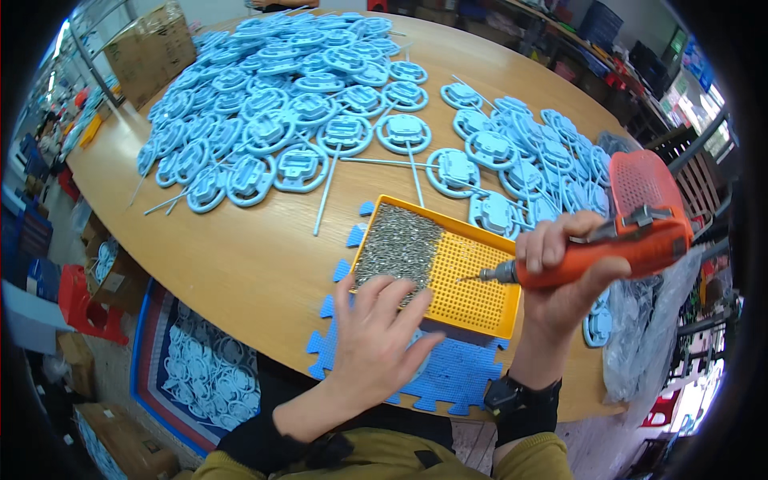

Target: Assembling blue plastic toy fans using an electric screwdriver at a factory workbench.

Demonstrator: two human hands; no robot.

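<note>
My right hand (554, 308) is wrapped round a red-orange power screwdriver (612, 250); its thin bit points left over the yellow tray (476, 300). Small metal screws (396, 240) fill the left part of this perforated tray. My left hand (374, 340) reaches over the tray's near edge with fingers apart, the fingertips at the screws. Just below it a light-blue piece (418, 358) shows in part, mostly hidden by the hand. It lies on a blue foam mat (460, 372).
A large heap of light-blue round parts with thin rods (300, 108) covers the far left of the wooden table (240, 248). A smaller heap (524, 152) lies right, beside clear plastic bags (640, 336). A red perforated basket (644, 184) stands behind the screwdriver.
</note>
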